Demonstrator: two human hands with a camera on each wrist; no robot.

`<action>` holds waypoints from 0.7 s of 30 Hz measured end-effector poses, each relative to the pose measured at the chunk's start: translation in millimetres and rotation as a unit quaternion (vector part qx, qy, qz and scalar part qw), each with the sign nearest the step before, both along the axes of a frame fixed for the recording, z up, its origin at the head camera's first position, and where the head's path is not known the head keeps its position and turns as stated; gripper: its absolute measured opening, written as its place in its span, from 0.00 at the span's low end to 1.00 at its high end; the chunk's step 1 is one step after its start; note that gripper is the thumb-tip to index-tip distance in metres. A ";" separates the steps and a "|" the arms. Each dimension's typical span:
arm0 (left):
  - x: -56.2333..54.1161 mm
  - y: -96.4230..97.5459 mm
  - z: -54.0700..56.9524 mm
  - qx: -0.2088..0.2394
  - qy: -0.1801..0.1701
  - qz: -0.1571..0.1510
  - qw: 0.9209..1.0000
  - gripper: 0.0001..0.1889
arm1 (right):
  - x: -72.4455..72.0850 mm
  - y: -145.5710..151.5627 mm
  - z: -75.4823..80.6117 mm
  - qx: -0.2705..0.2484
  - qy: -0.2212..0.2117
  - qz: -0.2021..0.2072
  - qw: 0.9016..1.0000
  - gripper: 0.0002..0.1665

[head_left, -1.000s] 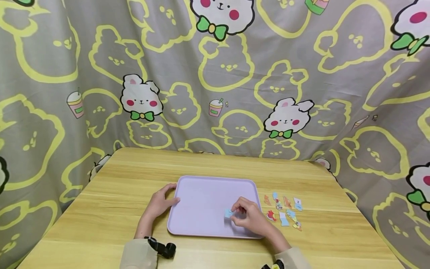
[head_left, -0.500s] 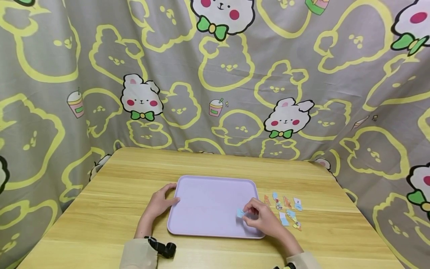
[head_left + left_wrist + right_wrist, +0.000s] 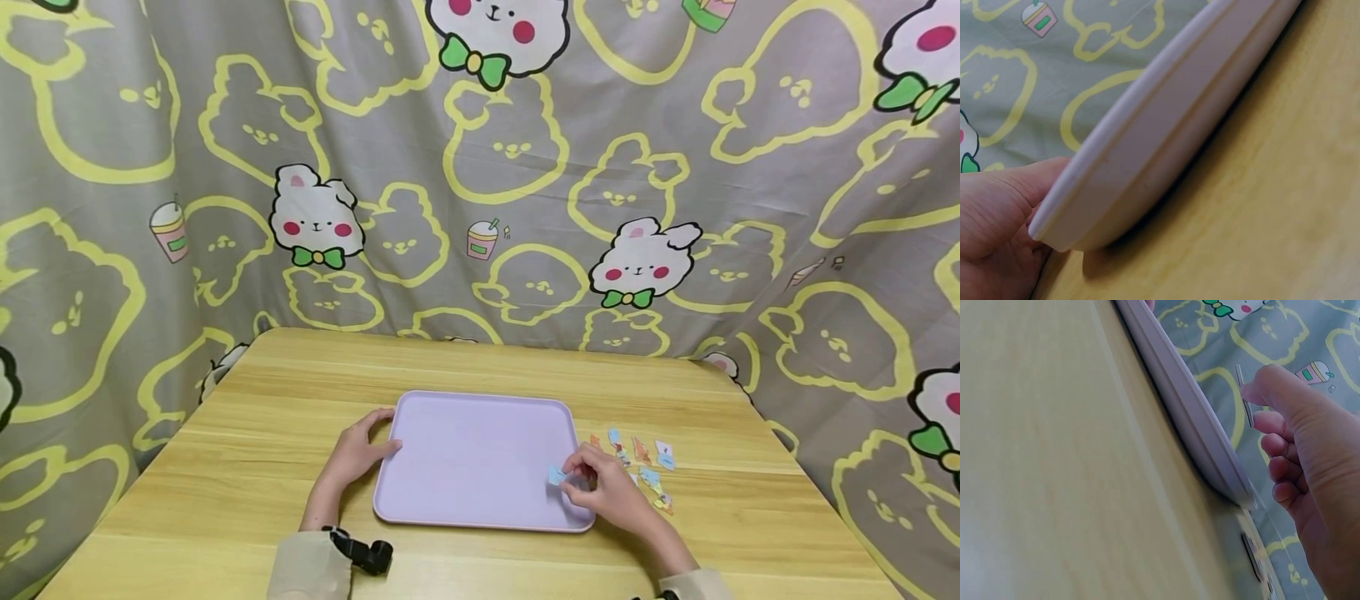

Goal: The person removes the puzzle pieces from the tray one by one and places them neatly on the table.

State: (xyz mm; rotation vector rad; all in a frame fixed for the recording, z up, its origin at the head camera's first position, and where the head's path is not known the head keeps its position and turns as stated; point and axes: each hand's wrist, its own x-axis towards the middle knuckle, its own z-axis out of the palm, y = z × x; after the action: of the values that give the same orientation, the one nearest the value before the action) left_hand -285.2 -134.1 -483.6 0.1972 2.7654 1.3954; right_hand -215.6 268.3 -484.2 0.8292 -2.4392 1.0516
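A lilac tray (image 3: 472, 467) lies on the wooden table. At its left side my left hand (image 3: 358, 450) grips the rim, thumb over the edge; the left wrist view has the thumb (image 3: 1038, 178) close against the tray wall (image 3: 1122, 169). Over the tray's right part, my right hand (image 3: 609, 490) pinches a small light blue puzzle piece (image 3: 557, 476) between thumb and fingertips. The right wrist view shows that thin piece (image 3: 1245, 400) edge-on, raised above the tray rim (image 3: 1210, 434), with the other fingers curled below.
Several loose colourful puzzle pieces (image 3: 651, 479) lie on the table right of the tray, some partly behind my right hand. A patterned grey curtain (image 3: 480, 167) hangs behind the wooden table (image 3: 285, 400). A black wrist camera (image 3: 363, 553) sits at my left cuff.
My right hand has moved rightwards over the tray with the blue puzzle piece, covering more of the loose pieces. The left hand and tray stay in place.
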 end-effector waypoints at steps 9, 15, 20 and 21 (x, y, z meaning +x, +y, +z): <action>-0.2 0.1 -0.1 -0.002 0.001 0.001 1.000 0.29 | 7.0 20.3 0.4 -0.008 -0.010 -0.014 1.000 0.16; -0.1 0.3 0.1 -0.002 0.002 0.002 1.000 0.29 | 9.9 33.2 -1.0 -0.004 -0.022 -0.040 0.999 0.17; 0.1 0.6 -0.2 0.002 0.002 0.003 1.000 0.29 | 12.4 45.9 -2.8 0.000 -0.012 -0.046 0.999 0.18; 0.1 0.6 -0.1 0.003 0.002 0.002 1.000 0.29 | 13.2 48.6 -3.1 0.002 -0.011 -0.049 0.999 0.18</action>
State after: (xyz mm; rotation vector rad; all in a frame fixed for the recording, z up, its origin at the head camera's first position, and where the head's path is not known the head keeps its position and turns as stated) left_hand -285.1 -133.5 -483.7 0.1941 2.7681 1.4049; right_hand -202.4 317.0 -487.2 0.6955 -2.4738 1.0240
